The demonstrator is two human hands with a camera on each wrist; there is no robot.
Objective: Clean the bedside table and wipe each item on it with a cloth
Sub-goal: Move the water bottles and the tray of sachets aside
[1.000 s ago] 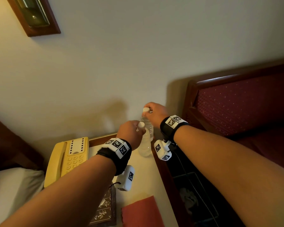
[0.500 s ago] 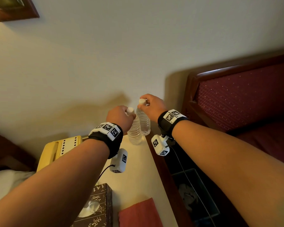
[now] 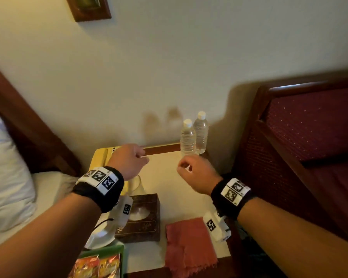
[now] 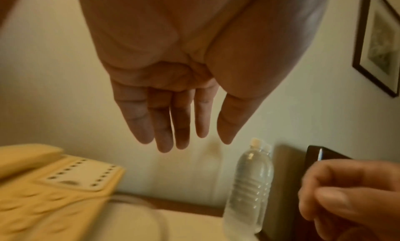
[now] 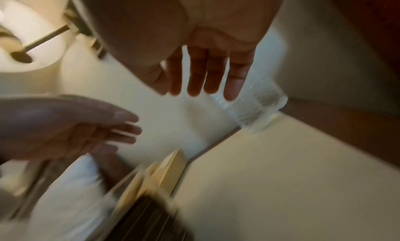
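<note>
While both hands hover empty over the table (image 3: pixel 165 177), the next move turns on the cloth (image 3: pixel 189 243), which I judge is needed to start wiping. Going left to right in the head view: the phone (image 3: pixel 100 159) sits at centre left under the left hand (image 3: pixel 129 161), whose fingers hang straight and relaxed, holding nothing. The tissue box (image 3: pixel 141 217) lies below it. The cloth lies flat at lower centre, behind and below the right hand (image 3: pixel 197 175), its long side running toward the frame's bottom. That hand, fingers loose and free, looks nearer. Two bottles (image 3: pixel 193 135) stand upright, touching, at the table's far right corner.
</note>
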